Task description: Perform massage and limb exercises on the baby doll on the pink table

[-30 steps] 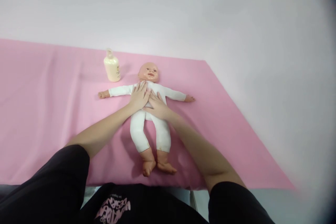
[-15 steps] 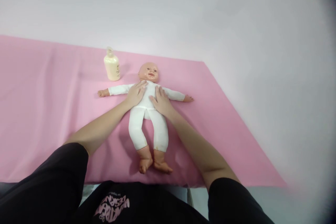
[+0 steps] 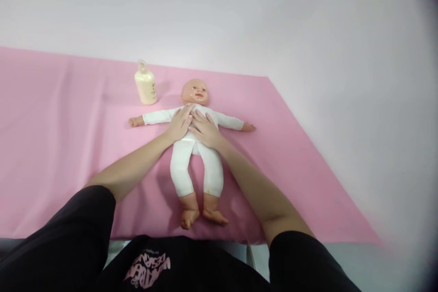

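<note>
Both flat hands, left hand (image 3: 179,124) and right hand (image 3: 204,129), on doll's (image 3: 195,146) chest.

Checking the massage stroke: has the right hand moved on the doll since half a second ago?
Yes. The right hand slid inward across the doll's chest, meeting the left hand.

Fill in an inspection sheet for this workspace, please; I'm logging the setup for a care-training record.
Surface: pink cloth sheet, smooth with a few soft folds, spread over a flat top.
Job's things: plastic baby doll in a white bodysuit, on its back, arms spread, feet toward the person.
Clutter: cream lotion bottle with a pump top, upright, beside the doll's head, apart from it.
Hands: left hand and right hand lie flat, open, side by side on the doll's chest.
Cables: nothing seen.
Surroundings: plain pale wall behind; person's black sleeves near the lower edge.
</note>
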Demonstrator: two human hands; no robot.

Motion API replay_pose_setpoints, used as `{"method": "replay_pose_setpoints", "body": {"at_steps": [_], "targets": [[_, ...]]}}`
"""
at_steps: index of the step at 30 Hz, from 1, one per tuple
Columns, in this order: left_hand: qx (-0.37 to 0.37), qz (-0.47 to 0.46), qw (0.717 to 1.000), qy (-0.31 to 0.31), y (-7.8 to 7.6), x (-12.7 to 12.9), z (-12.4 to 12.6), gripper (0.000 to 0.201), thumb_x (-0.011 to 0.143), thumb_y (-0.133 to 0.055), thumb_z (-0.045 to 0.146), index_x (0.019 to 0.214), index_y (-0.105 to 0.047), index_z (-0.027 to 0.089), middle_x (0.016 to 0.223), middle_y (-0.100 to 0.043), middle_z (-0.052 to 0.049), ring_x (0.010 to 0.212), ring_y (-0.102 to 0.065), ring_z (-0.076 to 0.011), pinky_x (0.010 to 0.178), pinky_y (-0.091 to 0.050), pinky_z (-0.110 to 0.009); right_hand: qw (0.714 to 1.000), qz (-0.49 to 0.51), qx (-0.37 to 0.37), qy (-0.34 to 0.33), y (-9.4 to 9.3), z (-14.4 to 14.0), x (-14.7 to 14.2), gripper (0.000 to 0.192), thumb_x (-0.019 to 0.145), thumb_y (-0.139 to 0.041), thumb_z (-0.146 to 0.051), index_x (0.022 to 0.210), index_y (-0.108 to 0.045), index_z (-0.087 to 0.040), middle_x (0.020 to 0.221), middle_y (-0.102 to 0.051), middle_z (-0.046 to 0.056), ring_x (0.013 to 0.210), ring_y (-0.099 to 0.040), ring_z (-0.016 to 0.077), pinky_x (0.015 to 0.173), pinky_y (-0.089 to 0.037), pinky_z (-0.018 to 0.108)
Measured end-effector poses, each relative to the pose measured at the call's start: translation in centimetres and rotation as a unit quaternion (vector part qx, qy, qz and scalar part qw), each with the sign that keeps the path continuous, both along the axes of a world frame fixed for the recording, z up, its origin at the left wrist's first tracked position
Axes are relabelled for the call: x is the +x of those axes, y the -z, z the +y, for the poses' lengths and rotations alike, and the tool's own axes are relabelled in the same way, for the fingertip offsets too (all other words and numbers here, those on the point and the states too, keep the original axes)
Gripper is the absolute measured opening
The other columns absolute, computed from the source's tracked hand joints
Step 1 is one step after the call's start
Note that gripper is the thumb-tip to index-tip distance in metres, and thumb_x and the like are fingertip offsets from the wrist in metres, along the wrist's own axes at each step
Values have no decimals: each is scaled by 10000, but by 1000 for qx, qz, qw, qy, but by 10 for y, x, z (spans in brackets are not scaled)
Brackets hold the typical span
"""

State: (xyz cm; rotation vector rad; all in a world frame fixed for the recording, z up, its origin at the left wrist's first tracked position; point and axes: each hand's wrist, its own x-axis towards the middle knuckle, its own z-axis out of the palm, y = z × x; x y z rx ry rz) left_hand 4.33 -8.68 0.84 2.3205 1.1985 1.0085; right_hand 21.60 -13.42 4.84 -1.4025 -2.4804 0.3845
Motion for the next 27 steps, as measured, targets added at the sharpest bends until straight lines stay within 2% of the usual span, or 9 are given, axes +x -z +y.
{"method": "replay_pose_setpoints", "body": {"at_steps": [4, 8, 12, 14, 17, 20, 22, 24, 27], "targets": [[-4, 33, 999, 15, -1, 3, -2, 648, 1088, -169, 477, 1563, -453, 141, 1671, -385, -143, 1591, -299, -253, 1306, -213, -496, 1000, 12, 5, 20, 5, 11, 11, 585, 1064, -329, -464, 1585, -444, -224, 1729, -284, 60, 1639, -171, 261, 1328, -102, 531], [-19, 39, 999, 20, -3, 3, -1, 607, 1093, -160, 433, 1575, -445, 199, 1675, -391, -93, 1592, -296, -209, 1314, -205, -467, 996, 2, 13, 86, 3, 3, 5, 649, 1060, -321, -506, 1641, -326, -216, 1742, -242, 68, 1637, -170, 293, 1318, -144, 561], [-27, 58, 998, 24, -5, 2, 2, 574, 1087, -208, 379, 1571, -455, 195, 1678, -384, -86, 1606, -259, -221, 1314, -201, -479, 985, -41, -2, 167, -1, -16, -13, 717, 1065, -318, -469, 1653, -232, -69, 1743, -144, 204, 1627, -156, 390, 1280, -191, 633], [-25, 75, 997, 25, -6, 2, 3, 569, 1075, -241, 353, 1561, -471, 168, 1682, -371, -102, 1610, -244, -245, 1313, -196, -499, 983, -48, -14, 176, -2, -26, -22, 758, 1057, -357, -468, 1634, -232, 8, 1722, -124, 285, 1620, -138, 433, 1277, -176, 648], [-16, 92, 995, 28, -8, 0, 3, 558, 1037, -312, 300, 1554, -480, 176, 1689, -357, -104, 1609, -243, -276, 1300, -208, -549, 991, 1, -22, 133, -2, -36, -29, 812, 1036, -403, -493, 1627, -219, 33, 1715, -141, 294, 1632, -114, 395, 1306, -150, 599], [13, 105, 991, 82, -11, -1, -1, 539, 948, -445, 283, 1460, -592, 200, 1596, -510, -104, 1544, -386, -309, 1276, -263, -575, 991, 104, 27, 86, -4, -33, -21, 784, 1040, -368, -451, 1664, -130, -40, 1749, -129, 180, 1651, -95, 261, 1335, -165, 473], [37, 98, 983, 152, -13, -1, -7, 460, 879, -497, 277, 1272, -724, 203, 1429, -670, -108, 1390, -575, -306, 1220, -390, -520, 990, 127, 60, 21, -4, -24, -10, 684, 1049, -334, -414, 1665, -228, -136, 1742, -228, 99, 1640, -169, 205, 1340, -155, 430], [52, 80, 974, 207, -13, 1, -11, 387, 826, -506, 262, 1086, -786, 199, 1255, -764, -108, 1189, -705, -287, 1094, -524, -448, 991, 107, 60, -52, -3, -13, 2, 586, 1054, -316, -399, 1601, -413, -212, 1680, -397, 56, 1601, -297, 199, 1339, -153, 444], [66, 44, 971, 228, -11, 3, -13, 352, 770, -491, 228, 947, -792, 191, 1067, -808, -104, 1024, -754, -278, 970, -585, -421, 991, 93, 47, -80, 1, 3, 14, 551, 1050, -336, -413, 1541, -507, -228, 1629, -483, 43, 1568, -368, 210, 1325, -189, 482]]}}
